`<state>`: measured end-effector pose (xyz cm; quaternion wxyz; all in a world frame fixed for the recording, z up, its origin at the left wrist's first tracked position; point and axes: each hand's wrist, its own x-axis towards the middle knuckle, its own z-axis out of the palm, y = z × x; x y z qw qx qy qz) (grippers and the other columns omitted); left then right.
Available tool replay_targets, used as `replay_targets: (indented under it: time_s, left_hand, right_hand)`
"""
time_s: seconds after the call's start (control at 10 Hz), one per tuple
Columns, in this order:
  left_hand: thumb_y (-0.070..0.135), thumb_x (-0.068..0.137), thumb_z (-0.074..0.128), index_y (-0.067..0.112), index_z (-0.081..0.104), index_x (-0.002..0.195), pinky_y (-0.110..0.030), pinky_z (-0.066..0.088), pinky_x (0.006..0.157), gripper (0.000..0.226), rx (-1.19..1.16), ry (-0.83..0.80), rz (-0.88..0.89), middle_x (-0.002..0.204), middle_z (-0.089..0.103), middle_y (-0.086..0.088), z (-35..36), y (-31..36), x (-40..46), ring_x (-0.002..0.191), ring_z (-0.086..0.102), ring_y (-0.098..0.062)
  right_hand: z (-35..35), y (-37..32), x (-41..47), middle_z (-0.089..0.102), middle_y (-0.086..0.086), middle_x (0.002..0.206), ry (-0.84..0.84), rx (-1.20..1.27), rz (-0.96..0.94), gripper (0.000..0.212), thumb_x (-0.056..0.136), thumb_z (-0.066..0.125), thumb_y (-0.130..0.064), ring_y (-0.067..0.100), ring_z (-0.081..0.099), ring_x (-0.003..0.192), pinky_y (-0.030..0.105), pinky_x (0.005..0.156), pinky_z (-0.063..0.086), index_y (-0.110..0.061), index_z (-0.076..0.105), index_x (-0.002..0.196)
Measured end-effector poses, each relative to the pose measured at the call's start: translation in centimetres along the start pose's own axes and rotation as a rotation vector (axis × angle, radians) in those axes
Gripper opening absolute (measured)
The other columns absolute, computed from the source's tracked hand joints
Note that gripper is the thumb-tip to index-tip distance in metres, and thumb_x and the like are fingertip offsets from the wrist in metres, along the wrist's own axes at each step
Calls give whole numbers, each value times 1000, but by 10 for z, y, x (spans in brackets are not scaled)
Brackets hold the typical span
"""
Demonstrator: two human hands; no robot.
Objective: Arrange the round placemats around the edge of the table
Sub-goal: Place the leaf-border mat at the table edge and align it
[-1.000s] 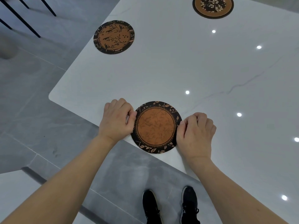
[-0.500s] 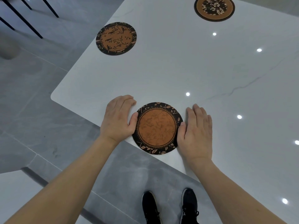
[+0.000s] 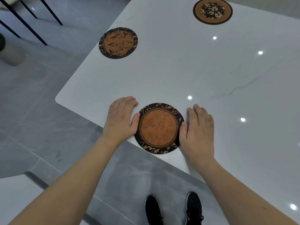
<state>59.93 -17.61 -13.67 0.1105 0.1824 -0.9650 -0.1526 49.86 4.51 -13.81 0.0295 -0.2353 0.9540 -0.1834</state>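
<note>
no readable text, labels or nos. anywhere

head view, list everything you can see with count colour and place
round placemats: 3, orange-brown with black patterned parts; near placemat at the table's near edge between the hands, slightly overhanging it; bird placemat by the left edge; flower placemat at the far top
table: 1, white with faint grey veins and reflected light spots, fills the right and centre
floor: grey tiles, left and bottom
thin legs: several, black, top left
shoes: 2, black, bottom centre on the floor
left hand: 1, flat on the table, thumb touching the near placemat's left rim
right hand: 1, flat, thumb at its right rim
</note>
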Motion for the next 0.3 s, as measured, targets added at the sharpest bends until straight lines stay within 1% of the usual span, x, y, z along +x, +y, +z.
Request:
replay_targets:
  time_s: [0.1, 0.2, 0.3]
  left_hand:
    - [26, 90, 53, 9, 58, 117, -38, 31, 109, 32, 14, -17, -1, 127, 57, -6, -4, -1, 0, 121, 49, -27]
    - [25, 90, 53, 8, 57, 119, -41, 25, 114, 34, 45, -25, 35, 127, 57, -6, -7, 8, 0, 121, 50, -28]
    - [26, 87, 55, 12, 54, 121, -45, 11, 119, 37, 52, 168, -6, 123, 58, -2, -26, 10, 6, 120, 51, -23]
  right_hand:
    - [-1, 3, 0, 37, 9, 149, 16, 38, -4, 46, 94, 40, -26, 27, 26, 140, 44, 118, 14, -10, 43, 137]
    - [1, 3, 0, 38, 8, 149, 22, 89, -19, 45, 93, 42, -24, 26, 27, 140, 43, 118, 14, -11, 46, 136]
    - [-13, 7, 11, 49, 8, 140, 23, 419, 76, 35, 91, 48, -18, 25, 38, 134, 42, 115, 24, -11, 59, 123]
